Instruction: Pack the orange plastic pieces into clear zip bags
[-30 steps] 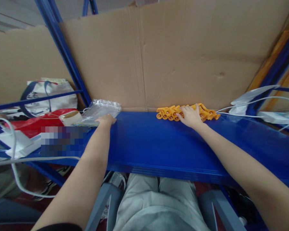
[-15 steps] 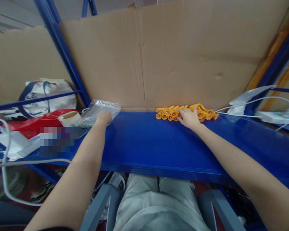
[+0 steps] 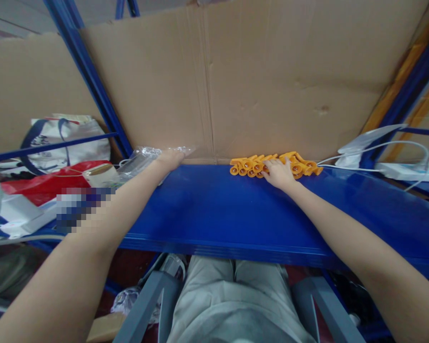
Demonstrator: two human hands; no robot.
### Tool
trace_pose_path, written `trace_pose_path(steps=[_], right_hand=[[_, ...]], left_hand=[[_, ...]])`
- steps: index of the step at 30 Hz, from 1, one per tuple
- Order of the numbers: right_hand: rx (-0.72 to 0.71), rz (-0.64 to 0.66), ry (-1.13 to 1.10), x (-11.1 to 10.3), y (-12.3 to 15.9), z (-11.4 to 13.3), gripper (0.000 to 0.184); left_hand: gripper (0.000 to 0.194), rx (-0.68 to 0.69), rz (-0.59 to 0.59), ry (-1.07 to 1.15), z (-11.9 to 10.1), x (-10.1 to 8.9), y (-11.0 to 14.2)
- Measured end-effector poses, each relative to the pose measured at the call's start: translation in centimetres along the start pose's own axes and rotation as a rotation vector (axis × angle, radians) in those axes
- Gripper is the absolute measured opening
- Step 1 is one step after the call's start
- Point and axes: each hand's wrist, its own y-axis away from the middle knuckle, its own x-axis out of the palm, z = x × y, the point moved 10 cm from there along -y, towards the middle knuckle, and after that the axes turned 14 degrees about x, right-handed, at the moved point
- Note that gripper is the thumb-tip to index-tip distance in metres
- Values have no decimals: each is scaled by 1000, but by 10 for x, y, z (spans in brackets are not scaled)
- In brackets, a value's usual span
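Left hand (image 3: 170, 157) lies flat, fingers spread, on the clear plastic bags (image 3: 143, 157) at the back-left of the blue tabletop (image 3: 214, 214). Right hand (image 3: 279, 172) rests on the row of orange plastic parts (image 3: 250, 166) against the cardboard wall (image 3: 257, 81), fingers loose, nothing gripped. White cable (image 3: 379, 150) lies to the right.

Orange parts (image 3: 271, 164): a cluster of small, bright orange plastic pieces with round open ends facing forward, lying flat in an overlapping row along the back edge of the blue shelf (image 3: 214, 214), against the cardboard, right of centre. Right hand (image 3: 279, 172) rests palm-down on the middle of the row. Clear bags (image 3: 143, 156): a crinkled, transparent plastic bundle lying at the back left corner of the shelf; left hand (image 3: 169, 158) lies on its right end.
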Motion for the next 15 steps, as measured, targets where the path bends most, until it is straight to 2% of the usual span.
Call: trace_pose_path(steps=[2,5,9,12,15], right_hand=[[5,0,-3,0,0,-1,38],[19,1,-4,-1,-1,-2,38],[23,-16,-20,-4,-3,-3,37],[23,-55,-47,-10,-4,-6,38],[54,-84,-104,-19,-7,-14,40]], left_hand=[[37,49,-5,-12,-18,-11,3],[41,149,45,-41,-46,-15,12],[45,387,59,-67,-76,-3,27],[44,559,27,-100,-84,13,37],[43,659,24,-157,-83,30,44]])
